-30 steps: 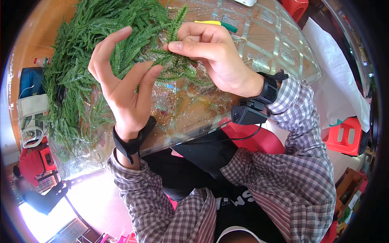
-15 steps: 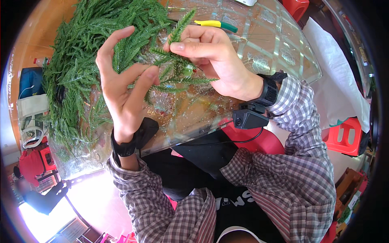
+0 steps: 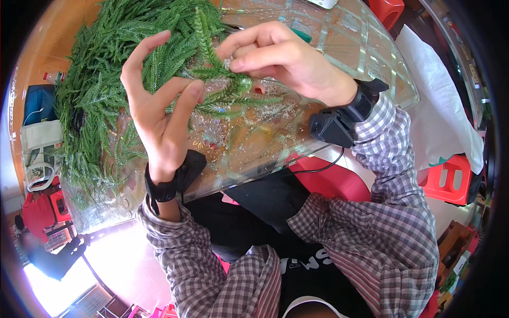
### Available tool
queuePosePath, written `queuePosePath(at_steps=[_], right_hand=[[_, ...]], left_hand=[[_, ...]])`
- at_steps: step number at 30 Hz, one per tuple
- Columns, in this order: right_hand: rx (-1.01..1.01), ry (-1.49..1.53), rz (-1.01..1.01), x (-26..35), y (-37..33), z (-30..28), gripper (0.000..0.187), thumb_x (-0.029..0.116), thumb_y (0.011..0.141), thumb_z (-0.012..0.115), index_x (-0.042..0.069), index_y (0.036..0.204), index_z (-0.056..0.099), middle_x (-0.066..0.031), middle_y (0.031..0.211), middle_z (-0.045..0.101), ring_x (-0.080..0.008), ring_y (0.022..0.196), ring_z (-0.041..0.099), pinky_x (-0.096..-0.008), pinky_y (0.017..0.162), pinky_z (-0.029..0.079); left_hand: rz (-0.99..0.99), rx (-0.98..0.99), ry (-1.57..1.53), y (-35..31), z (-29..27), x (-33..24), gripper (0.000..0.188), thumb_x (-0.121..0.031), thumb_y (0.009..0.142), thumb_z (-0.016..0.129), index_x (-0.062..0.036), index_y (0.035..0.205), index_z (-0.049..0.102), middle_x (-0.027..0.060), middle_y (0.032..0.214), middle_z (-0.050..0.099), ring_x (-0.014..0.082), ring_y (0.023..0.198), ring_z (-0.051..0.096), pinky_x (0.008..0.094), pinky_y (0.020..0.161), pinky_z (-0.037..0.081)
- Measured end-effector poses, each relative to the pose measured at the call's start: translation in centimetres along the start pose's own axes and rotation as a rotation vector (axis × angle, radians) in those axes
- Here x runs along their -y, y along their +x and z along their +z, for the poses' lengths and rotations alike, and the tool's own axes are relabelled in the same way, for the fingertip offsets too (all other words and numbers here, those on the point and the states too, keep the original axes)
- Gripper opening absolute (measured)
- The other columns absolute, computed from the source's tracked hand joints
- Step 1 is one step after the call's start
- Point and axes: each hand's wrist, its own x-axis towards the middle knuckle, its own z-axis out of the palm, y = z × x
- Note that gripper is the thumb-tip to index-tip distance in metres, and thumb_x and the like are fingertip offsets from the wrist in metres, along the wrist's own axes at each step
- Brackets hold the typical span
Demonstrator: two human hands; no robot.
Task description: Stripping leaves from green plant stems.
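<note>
A green artificial pine sprig (image 3: 225, 85) is held over the table, one twig pointing up and others spreading right. My left hand (image 3: 156, 111) pinches its lower left side between thumb and a bent finger, with another finger raised. My right hand (image 3: 289, 61) is at the sprig's upper right; its thumb and forefinger are slightly apart beside the base of the upright twig. Whether those fingertips touch the needles is hard to make out. Behind my right hand, the green handle end of a cutting tool (image 3: 301, 35) shows; the rest is hidden.
A large heap of green pine branches (image 3: 101, 90) covers the table's left side. Clear plastic sheeting (image 3: 344, 58) covers the table, strewn with small scraps. A black boxy device (image 3: 331, 129) with a cable sits by my right wrist. Red stools (image 3: 450, 180) stand at the right.
My right fingers have come off the upright twig and the hand has shifted right. That twig now leans left instead of right. My left hand has barely moved.
</note>
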Motion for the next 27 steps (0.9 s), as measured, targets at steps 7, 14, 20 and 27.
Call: queuePosePath(at_steps=[7, 14, 20, 27], right_hand=[[0.051, -0.138, -0.015, 0.9, -0.3, 0.8, 0.02, 0.01, 0.078, 0.066, -0.002, 0.093, 0.061, 0.0066, 0.057, 0.04, -0.0018, 0.053, 0.038, -0.0192, 0.053, 0.037], [-0.044, -0.271, -0.217, -0.3, -0.3, 1.0, 0.017, 0.002, 0.078, 0.066, -0.003, 0.094, 0.061, 0.0078, 0.056, 0.03, -0.0014, 0.051, 0.035, -0.0187, 0.053, 0.038], [-0.104, -0.398, -0.381, -0.6, -0.7, 1.6, 0.015, 0.0, 0.078, 0.067, -0.003, 0.092, 0.063, 0.0083, 0.055, 0.029, -0.0006, 0.05, 0.031, -0.0202, 0.049, 0.036], [-0.22, -0.846, -0.747, -0.6, -1.4, 2.2, 0.018, -0.002, 0.069, 0.071, 0.001, 0.087, 0.066, 0.0032, 0.05, 0.041, -0.0051, 0.043, 0.035, -0.0271, 0.041, 0.032]], left_hand=[[0.024, -0.034, -0.001, 0.0, -0.2, 0.0, 0.009, -0.01, 0.072, 0.065, -0.0013, 0.068, 0.066, 0.0167, 0.127, 0.044, 0.0291, 0.117, 0.038, 0.0398, 0.1, 0.025], [-0.016, 0.018, 0.001, 0.1, -0.1, 0.1, 0.012, -0.011, 0.073, 0.063, -0.0032, 0.064, 0.064, 0.0168, 0.127, 0.044, 0.0289, 0.118, 0.037, 0.0404, 0.101, 0.024], [-0.081, 0.008, -0.111, 0.1, -0.1, 0.0, 0.014, -0.012, 0.073, 0.063, -0.0042, 0.061, 0.062, 0.0168, 0.128, 0.043, 0.0287, 0.119, 0.037, 0.0427, 0.102, 0.022], [-0.04, -0.046, -0.098, 0.0, 0.0, -0.2, 0.016, -0.014, 0.072, 0.062, -0.0037, 0.06, 0.062, 0.0168, 0.128, 0.043, 0.0289, 0.12, 0.037, 0.0466, 0.103, 0.021]])
